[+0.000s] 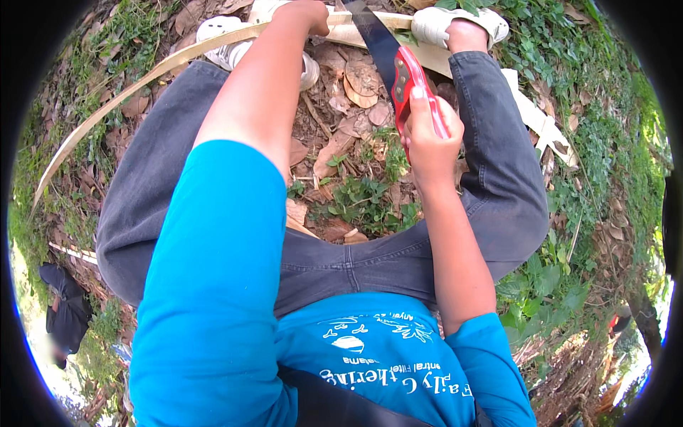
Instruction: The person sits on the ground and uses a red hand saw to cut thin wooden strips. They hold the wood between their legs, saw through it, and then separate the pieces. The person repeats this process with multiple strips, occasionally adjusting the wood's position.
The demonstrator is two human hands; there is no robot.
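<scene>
My right hand (432, 139) is wrapped round the red handle of a hand saw (400, 82), thumb along its top. The saw's dark blade (373, 34) slants up and left, crossing pale wood at the top edge of the view. My left hand (307, 16) is closed on a long pale wooden strip (135, 84), left of the blade; its fingers are partly hidden. The strip runs from between my feet far out to the left. A second pale board (432, 58) lies behind the saw handle and passes by my right foot. The blade's tip is out of view.
My pale shoes (430, 28) stand at either side of the wood. Dry leaves (361, 78) and low green plants (363, 199) cover the ground between my bent legs. More pale wood pieces (544, 128) lie to the right. A person in dark clothes (65, 306) is at the far left.
</scene>
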